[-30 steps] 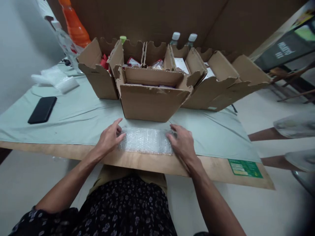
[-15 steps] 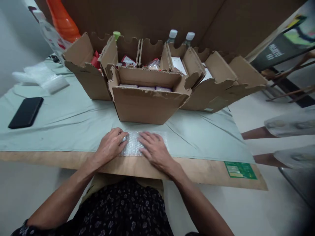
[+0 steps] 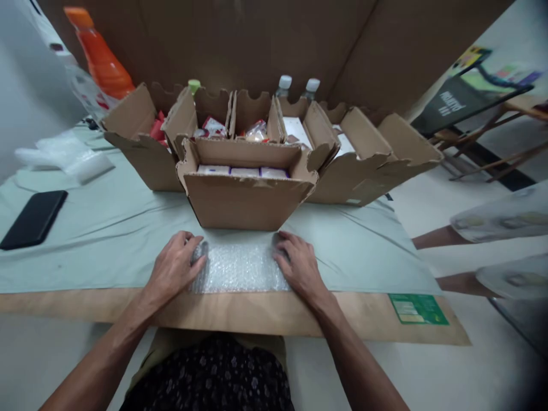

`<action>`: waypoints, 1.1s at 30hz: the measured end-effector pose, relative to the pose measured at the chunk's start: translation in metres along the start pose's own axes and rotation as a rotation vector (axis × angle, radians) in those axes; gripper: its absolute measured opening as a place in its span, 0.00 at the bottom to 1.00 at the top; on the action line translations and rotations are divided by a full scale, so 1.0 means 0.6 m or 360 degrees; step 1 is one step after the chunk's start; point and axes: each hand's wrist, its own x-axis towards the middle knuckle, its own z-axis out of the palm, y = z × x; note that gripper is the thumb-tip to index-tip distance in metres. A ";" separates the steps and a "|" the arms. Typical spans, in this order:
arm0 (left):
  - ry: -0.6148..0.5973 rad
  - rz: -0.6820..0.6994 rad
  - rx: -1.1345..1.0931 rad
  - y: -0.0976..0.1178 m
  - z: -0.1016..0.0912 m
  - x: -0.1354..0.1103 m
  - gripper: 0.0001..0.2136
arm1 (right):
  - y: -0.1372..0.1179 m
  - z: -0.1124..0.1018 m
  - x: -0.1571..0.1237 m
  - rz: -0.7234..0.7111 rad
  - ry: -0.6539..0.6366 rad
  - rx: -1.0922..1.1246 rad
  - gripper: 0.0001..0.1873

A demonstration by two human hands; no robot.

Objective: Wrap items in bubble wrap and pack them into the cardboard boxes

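A rectangle of clear bubble wrap (image 3: pixel 240 268) lies flat on the green cloth along the table's front edge. My left hand (image 3: pixel 175 260) rests at its left end, thumb and fingers apart and touching the plastic. At the opposite end my right hand (image 3: pixel 297 262) lies with its fingers slightly bent and parted, the fingertips on the wrap's edge. Just beyond the wrap stands an open cardboard box (image 3: pixel 240 202) holding three white-and-purple packs (image 3: pixel 244 171).
Behind it, several open cardboard bins (image 3: pixel 363 177) hold small goods. At left lie a black phone (image 3: pixel 34 220) and crumpled clear plastic (image 3: pixel 64 157), with an orange bottle (image 3: pixel 103 63) behind. A green label (image 3: pixel 417 309) marks the table's front right. Another person's legs (image 3: pixel 449 240) are at right.
My hands have moved apart, the left one leftward and the right one rightward, to the wrap's ends. More of the bubble wrap shows between them. The view has shifted slightly.
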 end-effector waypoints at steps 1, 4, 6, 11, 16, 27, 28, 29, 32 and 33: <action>0.0008 -0.0008 -0.0035 -0.002 0.000 0.000 0.09 | -0.002 -0.002 -0.004 -0.0008 0.0038 0.0065 0.08; 0.0006 -0.0046 -0.0306 0.003 -0.004 -0.003 0.05 | -0.006 -0.017 -0.024 0.0056 0.0127 0.0292 0.07; -0.0015 -0.0188 -0.0536 0.012 -0.012 -0.007 0.06 | -0.009 -0.029 -0.037 0.0160 0.0183 0.0475 0.06; -0.0094 -0.0532 -0.0966 0.020 -0.029 -0.012 0.15 | -0.014 -0.041 -0.041 0.0404 0.0168 0.0868 0.15; -0.0155 -0.0570 -0.1038 0.009 -0.016 -0.006 0.23 | -0.018 -0.007 -0.036 0.0506 0.0207 0.0862 0.12; -0.0022 -0.0477 -0.0675 0.018 -0.018 -0.023 0.25 | -0.007 -0.006 -0.066 0.0259 0.0650 0.0375 0.12; -0.0017 -0.0478 -0.0645 0.018 -0.019 -0.026 0.26 | -0.014 -0.007 -0.071 0.0195 0.0627 0.0333 0.11; -0.0022 -0.0473 -0.0607 0.017 -0.018 -0.029 0.26 | -0.026 -0.006 -0.075 0.0116 0.0573 0.0294 0.11; -0.0053 -0.0454 -0.0429 0.016 -0.012 -0.033 0.25 | -0.085 0.010 -0.072 -0.0180 0.0254 0.0202 0.14; -0.0055 -0.0452 -0.0376 0.016 -0.009 -0.033 0.25 | -0.106 0.018 -0.068 -0.0291 0.0123 0.0170 0.16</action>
